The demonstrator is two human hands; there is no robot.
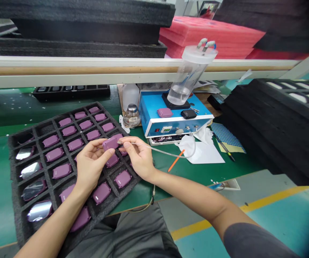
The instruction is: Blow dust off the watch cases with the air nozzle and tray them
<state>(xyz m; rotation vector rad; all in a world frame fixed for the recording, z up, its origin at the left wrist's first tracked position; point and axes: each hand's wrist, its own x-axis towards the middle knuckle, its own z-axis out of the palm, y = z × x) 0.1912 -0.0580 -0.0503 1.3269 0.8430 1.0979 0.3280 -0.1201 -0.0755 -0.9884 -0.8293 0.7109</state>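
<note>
Purple plastic casing (pixel 110 143) sits pinched in the fingers of the left hand (pixel 91 168), just above a black foam tray (pixel 20 229) of matching casings (pixel 75 144). The right hand (pixel 139 156) grips a thin clear tube (pixel 157 151), its tip touching the casing.

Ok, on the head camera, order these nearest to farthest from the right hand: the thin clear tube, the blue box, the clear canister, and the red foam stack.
From the right hand:
1. Thin clear tube: pinched in its fingers, running rightward.
2. Blue box: ahead, slightly right.
3. Clear canister: standing on the box, farther right.
4. Red foam stack: farthest, at the back.
</note>
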